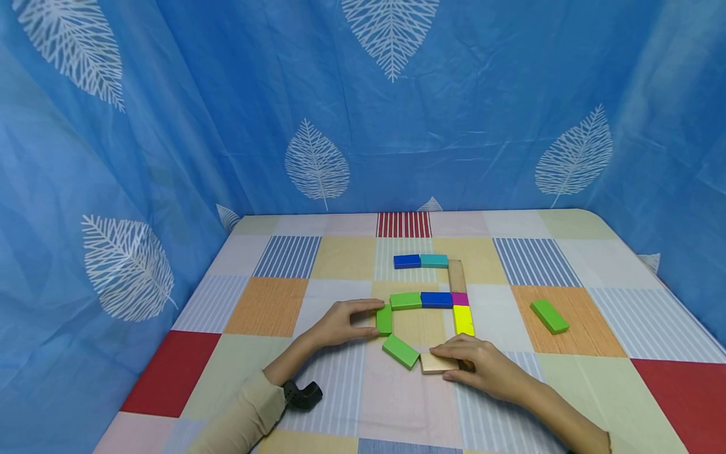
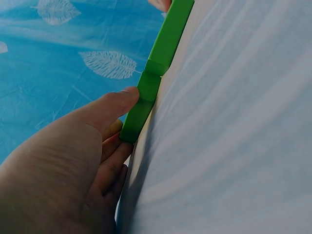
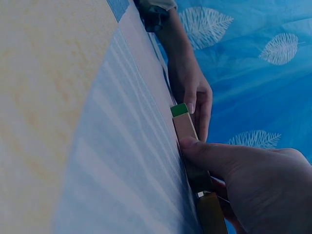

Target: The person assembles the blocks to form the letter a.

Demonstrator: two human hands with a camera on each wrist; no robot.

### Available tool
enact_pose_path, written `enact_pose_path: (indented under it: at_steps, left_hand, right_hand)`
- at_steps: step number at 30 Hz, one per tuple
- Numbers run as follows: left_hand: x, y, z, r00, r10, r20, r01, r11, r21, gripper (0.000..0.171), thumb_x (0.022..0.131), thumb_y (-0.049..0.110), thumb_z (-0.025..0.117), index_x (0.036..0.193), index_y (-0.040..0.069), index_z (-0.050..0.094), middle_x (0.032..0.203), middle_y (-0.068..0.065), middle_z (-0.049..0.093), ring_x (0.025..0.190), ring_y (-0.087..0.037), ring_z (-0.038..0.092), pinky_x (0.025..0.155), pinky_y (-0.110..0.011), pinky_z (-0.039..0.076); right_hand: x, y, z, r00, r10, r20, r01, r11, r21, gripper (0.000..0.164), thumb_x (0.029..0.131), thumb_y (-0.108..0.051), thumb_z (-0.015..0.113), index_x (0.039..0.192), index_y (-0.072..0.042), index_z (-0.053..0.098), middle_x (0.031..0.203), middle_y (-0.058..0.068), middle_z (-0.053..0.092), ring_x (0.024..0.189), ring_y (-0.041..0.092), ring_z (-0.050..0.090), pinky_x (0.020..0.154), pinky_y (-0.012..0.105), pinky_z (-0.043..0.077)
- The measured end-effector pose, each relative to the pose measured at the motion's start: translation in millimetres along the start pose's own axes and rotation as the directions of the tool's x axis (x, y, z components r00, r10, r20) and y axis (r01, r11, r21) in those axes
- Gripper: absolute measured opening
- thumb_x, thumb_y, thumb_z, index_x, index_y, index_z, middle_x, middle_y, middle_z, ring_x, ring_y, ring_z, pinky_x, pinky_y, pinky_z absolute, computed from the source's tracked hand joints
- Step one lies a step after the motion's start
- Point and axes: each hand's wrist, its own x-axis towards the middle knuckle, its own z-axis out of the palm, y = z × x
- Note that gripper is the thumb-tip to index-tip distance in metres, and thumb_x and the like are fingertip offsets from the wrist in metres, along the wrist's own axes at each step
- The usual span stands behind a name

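Observation:
My left hand (image 1: 343, 323) pinches an upright-lying green block (image 1: 384, 320) at the left of a block outline, thumb on its near end in the left wrist view. Just below, a slanted green block (image 1: 401, 351) bridges toward a plain wooden block (image 1: 437, 363). That wooden block is gripped by my right hand (image 1: 482, 366), its thumb (image 3: 195, 146) along the near side. A yellow-brown block (image 3: 212, 214) shows beyond the wooden one in the right wrist view; the right hand mostly hides it from the head view. Above the right hand lies a yellow block (image 1: 463, 320).
The outline continues with a magenta block (image 1: 460, 299), a blue block (image 1: 436, 300), a green block (image 1: 405, 301), a tall wooden block (image 1: 456, 276), a teal block (image 1: 433, 261) and another blue block (image 1: 407, 261). A loose green block (image 1: 549, 316) lies right on the patchwork cloth (image 1: 590, 397).

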Motion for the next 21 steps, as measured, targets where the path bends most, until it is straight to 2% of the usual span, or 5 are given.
enact_pose_path:
  at_steps: [6,9,13,16,21]
  left_hand:
    - [-0.1,-0.6,-0.1,1.0,0.005,0.005,-0.005,1.0,0.001,0.055,0.08,0.031,0.072,0.13,0.013,0.055,0.131,0.003,0.053,0.125,-0.012,0.042,0.103,-0.031,0.035]
    - [0.2,-0.7,0.1,1.0,0.014,0.005,-0.014,1.0,0.003,0.056,0.08,0.032,0.072,0.13,0.013,0.055,0.131,0.002,0.053,0.125,-0.012,0.042,0.102,-0.031,0.035]
    - [0.6,-1.7,0.1,1.0,0.018,0.0,-0.018,1.0,0.005,0.056,0.079,0.033,0.072,0.129,0.014,0.055,0.131,0.003,0.053,0.124,-0.012,0.043,0.102,-0.031,0.035]
    - [0.6,-2.1,-0.1,1.0,0.016,-0.001,-0.016,1.0,0.006,0.056,0.079,0.032,0.073,0.129,0.014,0.056,0.13,0.003,0.053,0.124,-0.012,0.043,0.102,-0.03,0.035]
    - [0.0,-2.0,0.4,1.0,0.013,-0.001,-0.013,1.0,-0.002,0.055,0.079,0.031,0.073,0.129,0.014,0.056,0.13,0.002,0.053,0.124,-0.012,0.043,0.102,-0.031,0.035]
  right_hand:
    - [-5.1,-2.6,-8.2,0.994,0.063,-0.088,-0.068,0.996,-0.054,0.047,0.077,-0.024,0.075,0.12,-0.012,0.063,0.112,-0.006,0.063,0.102,0.012,0.057,0.09,0.013,0.041]
    - [-11.0,-2.8,-13.6,0.983,0.087,-0.159,-0.103,0.99,-0.093,0.046,0.073,-0.02,0.078,0.116,-0.012,0.065,0.109,-0.006,0.064,0.099,0.013,0.058,0.092,0.007,0.034]
    - [-19.8,-1.8,-17.8,0.964,0.117,-0.238,-0.161,0.971,-0.178,0.044,0.068,-0.019,0.082,0.109,-0.014,0.069,0.104,-0.008,0.065,0.095,0.013,0.06,0.091,0.006,0.035]
    - [-24.8,-0.2,-18.9,0.956,0.142,-0.258,-0.2,0.956,-0.215,0.042,0.065,-0.021,0.083,0.105,-0.016,0.07,0.102,-0.01,0.065,0.093,0.01,0.061,0.087,0.006,0.038]
    - [-26.7,-1.0,-19.0,0.958,0.162,-0.238,-0.212,0.957,-0.2,0.04,0.064,-0.021,0.084,0.102,-0.015,0.071,0.099,-0.011,0.066,0.09,0.009,0.061,0.085,0.005,0.038]
